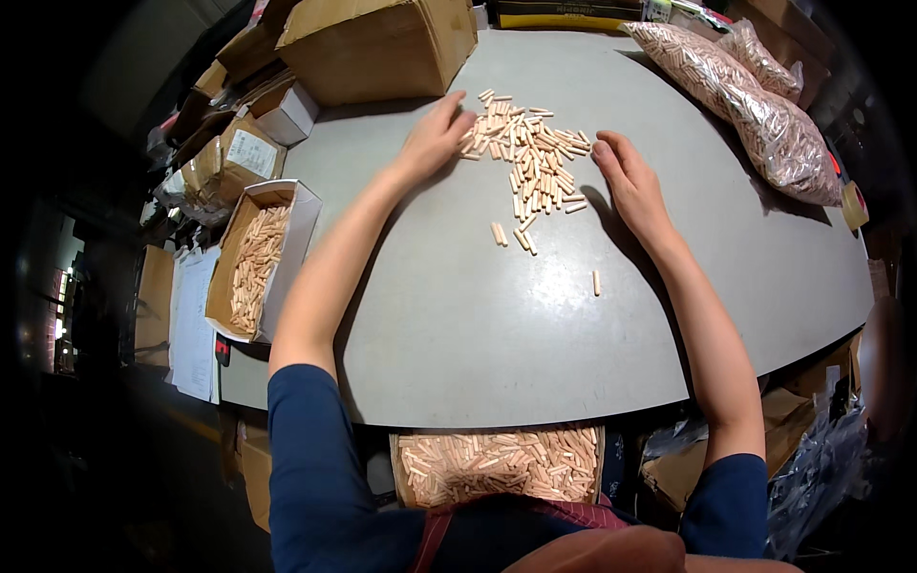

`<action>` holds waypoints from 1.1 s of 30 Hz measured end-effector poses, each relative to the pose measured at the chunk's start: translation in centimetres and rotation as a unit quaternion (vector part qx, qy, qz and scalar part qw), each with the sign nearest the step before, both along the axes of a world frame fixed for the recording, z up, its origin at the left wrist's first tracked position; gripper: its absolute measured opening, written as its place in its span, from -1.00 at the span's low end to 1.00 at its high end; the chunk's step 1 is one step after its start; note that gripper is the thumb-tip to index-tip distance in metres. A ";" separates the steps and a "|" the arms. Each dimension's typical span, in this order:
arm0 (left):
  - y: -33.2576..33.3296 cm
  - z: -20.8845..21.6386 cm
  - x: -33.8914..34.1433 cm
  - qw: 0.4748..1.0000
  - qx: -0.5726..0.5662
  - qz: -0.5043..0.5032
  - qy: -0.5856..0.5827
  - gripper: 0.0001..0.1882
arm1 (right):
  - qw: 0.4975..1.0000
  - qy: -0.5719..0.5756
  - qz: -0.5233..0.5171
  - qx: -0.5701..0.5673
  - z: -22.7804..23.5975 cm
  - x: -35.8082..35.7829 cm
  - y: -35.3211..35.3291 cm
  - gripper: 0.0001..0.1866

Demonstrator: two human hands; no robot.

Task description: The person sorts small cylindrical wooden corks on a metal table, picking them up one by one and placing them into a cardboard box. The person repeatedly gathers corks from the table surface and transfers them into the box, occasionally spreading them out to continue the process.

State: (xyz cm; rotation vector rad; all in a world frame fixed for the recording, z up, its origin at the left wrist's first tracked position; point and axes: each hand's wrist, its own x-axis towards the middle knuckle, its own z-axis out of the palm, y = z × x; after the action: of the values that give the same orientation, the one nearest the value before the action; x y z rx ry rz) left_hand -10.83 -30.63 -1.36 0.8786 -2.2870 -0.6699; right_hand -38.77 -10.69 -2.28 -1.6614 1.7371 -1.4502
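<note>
A loose heap of short wooden dowels point(540, 162) lies spread on the grey table point(430, 325). At the heap's left edge is my left hand point(437, 137), fingers stretched out beside the dowels with nothing visibly held. My right hand point(628, 177) is just right of the heap, fingers extended and a little curved, a small gap from the nearest dowels. Two dowels point(499, 234) lie side by side below the heap. A single dowel point(596, 283) lies nearer to me, apart from the others.
A white-sided box of dowels point(299, 234) stands at the table's left edge. Below the front edge sits another dowel-filled box point(602, 468). A large cardboard box point(368, 57) is at the back left. Bulging plastic bags of dowels point(764, 124) and a tape roll point(854, 205) are at right.
</note>
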 end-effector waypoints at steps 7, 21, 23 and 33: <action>-4.9 0.4 -7.4 0.995 0.070 -0.073 0.023 -0.22 | 0.998 -0.060 0.009 -0.014 0.7 0.0 0.0 -0.53; 4.7 2.3 -9.9 0.876 0.388 -0.276 0.075 -0.37 | 0.995 0.037 0.091 -0.019 0.1 -0.7 -0.5 -0.51; 5.1 1.6 -8.8 0.899 0.335 -0.276 0.063 -0.39 | 0.994 0.067 0.091 -0.003 -0.1 -0.3 -0.2 -0.48; 13.3 1.5 -2.2 0.979 0.106 -0.174 -0.004 -0.39 | 0.967 0.163 0.198 0.021 1.6 4.2 3.1 -0.36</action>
State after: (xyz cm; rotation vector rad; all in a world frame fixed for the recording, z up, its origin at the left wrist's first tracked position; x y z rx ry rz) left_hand -13.02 -17.37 0.12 0.5752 -2.4334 -1.0784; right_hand -34.52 -7.56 -0.70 -2.1655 1.4512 -0.9981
